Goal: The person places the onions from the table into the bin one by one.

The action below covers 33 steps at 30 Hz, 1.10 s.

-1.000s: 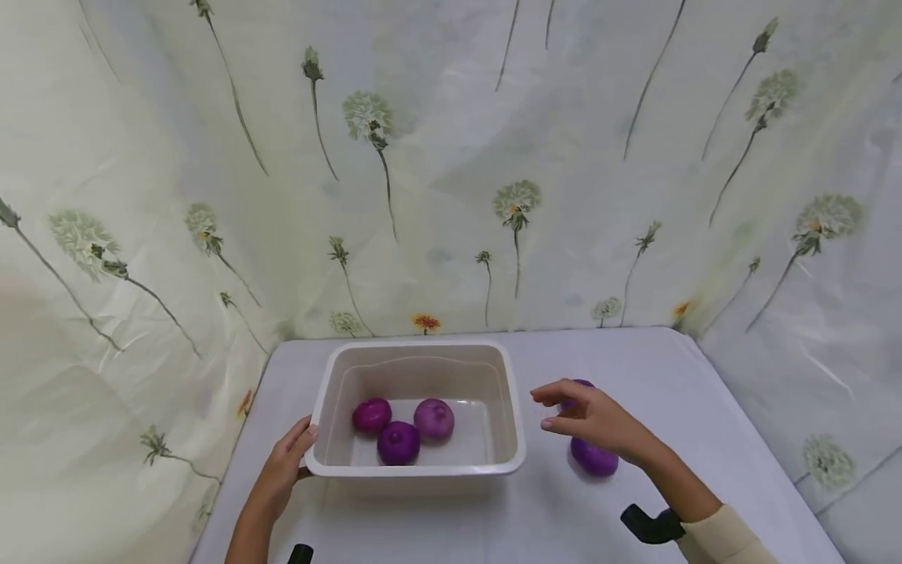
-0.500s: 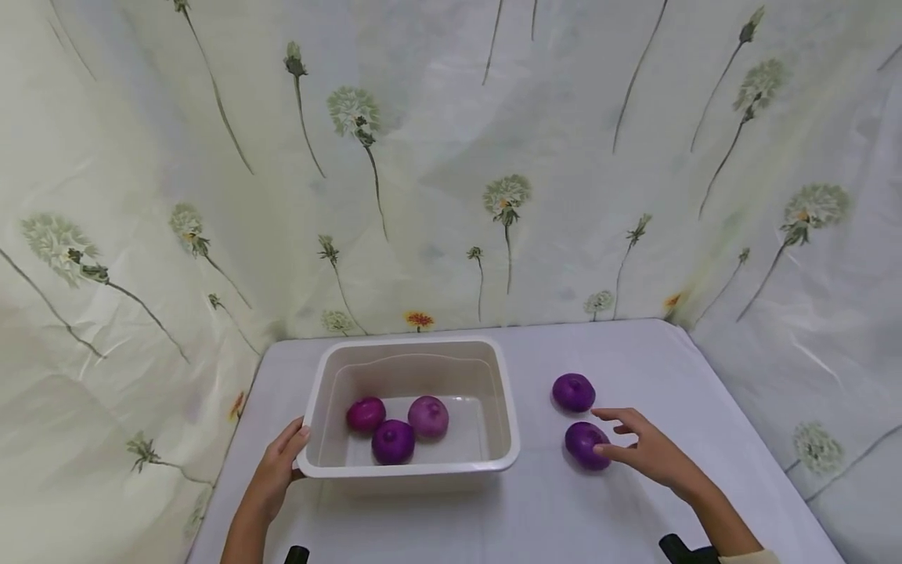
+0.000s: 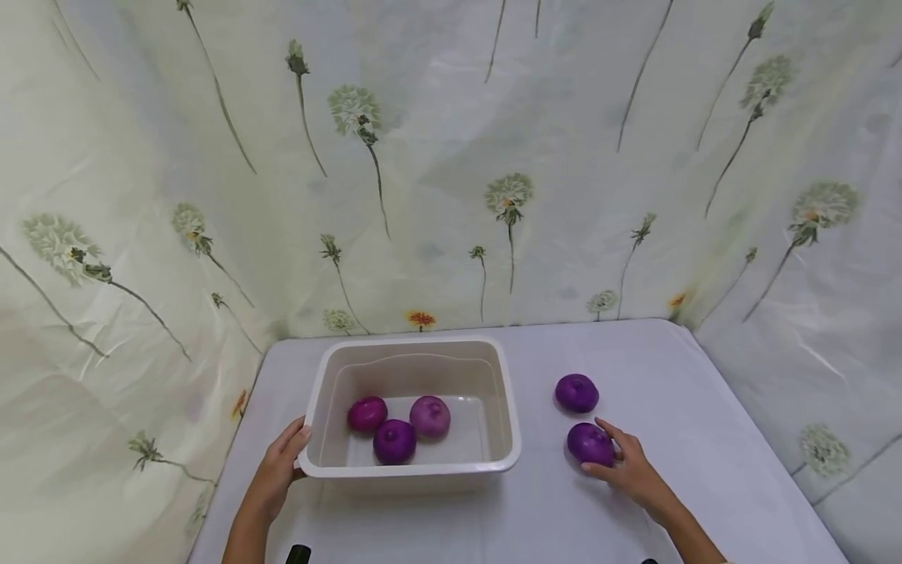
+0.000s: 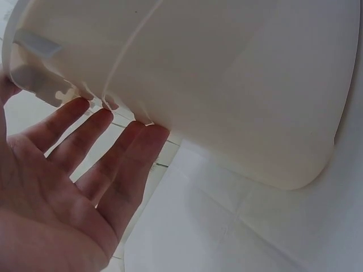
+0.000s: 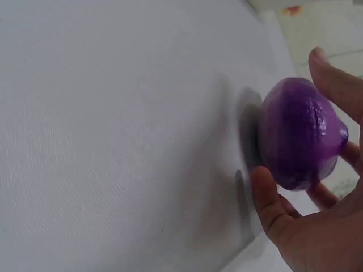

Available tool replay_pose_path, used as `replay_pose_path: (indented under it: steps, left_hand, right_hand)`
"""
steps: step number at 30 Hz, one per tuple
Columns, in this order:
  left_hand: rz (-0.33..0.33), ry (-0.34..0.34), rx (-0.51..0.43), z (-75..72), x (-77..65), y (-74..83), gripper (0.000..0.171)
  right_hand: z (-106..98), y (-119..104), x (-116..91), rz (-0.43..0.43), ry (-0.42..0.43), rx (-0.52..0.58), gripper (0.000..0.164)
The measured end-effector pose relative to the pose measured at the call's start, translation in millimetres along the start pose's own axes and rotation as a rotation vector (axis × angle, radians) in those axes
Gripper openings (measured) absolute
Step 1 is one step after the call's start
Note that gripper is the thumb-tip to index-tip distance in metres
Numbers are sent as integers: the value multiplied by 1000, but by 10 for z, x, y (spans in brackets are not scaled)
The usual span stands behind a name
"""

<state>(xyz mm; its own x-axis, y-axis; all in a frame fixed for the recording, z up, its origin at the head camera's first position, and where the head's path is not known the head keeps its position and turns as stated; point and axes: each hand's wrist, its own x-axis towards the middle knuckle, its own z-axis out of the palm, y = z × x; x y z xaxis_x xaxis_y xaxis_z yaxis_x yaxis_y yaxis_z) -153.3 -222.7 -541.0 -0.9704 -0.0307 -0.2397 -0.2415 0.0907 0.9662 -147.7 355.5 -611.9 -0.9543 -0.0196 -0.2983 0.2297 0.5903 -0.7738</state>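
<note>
White tub point(image 3: 416, 472): an off-white, round-cornered basin, open side up, just below the centre of the frame, where I judge both hands can reach it easily.
Left hand point(image 3: 273, 474): lower left of the frame, at the tub's left rim. The thumb lies over the rim; the fingers, nearly straight and slightly parted, set their tips against the wall beneath. It pinches that edge, probably to keep the tub from sliding.
Right hand point(image 3: 634, 472): lower right of the frame, thumb and fingers bent and parted about as wide as the near onion point(image 3: 590, 444). They come round its right side, likely because the hand reaches in from there. Whether they bear firmly on it I cannot tell.
Near onion's looks: round and slightly squat, deep violet, glossy, with a short blunt tip; the right wrist view shows small bright glints on its skin.
Near onion's place: right of the tub, apparently resting on the white cloth point(image 3: 543, 517).
Far onion point(image 3: 576, 393): just above it in the frame, equally dark, touched by neither hand.
Inside the tub: a magenta onion point(image 3: 367, 413) at left, a dark onion point(image 3: 395, 442) lower down, a paler onion point(image 3: 430, 417) at right, clustered closely.
Backdrop: a pale sheet point(image 3: 437, 125) printed with dandelions.
</note>
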Motion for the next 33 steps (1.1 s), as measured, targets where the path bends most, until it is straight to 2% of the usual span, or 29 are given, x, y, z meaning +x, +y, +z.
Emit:
replay_pose_path:
  steps: [5,10,22,29,33]
  left_hand:
    - [10,-9,1,-4,7,-7,50]
    - [11,-11,-2,-11,17,-12,49]
    - [-10,5,14,-18,17,-16,51]
    - [0,-6,21,-23,13,-2,52]
    - [1,-15,15,-21,19,-6,51]
  right_hand:
    - [73,2,53,24,33,-23,96]
    - [72,0,56,7,57,-26,92]
    - [8,-53,-19,18,81,40,92]
    - [-141,-265,-86,-21,108,28,91]
    - [-230,-477,-104,-95,118,36,87]
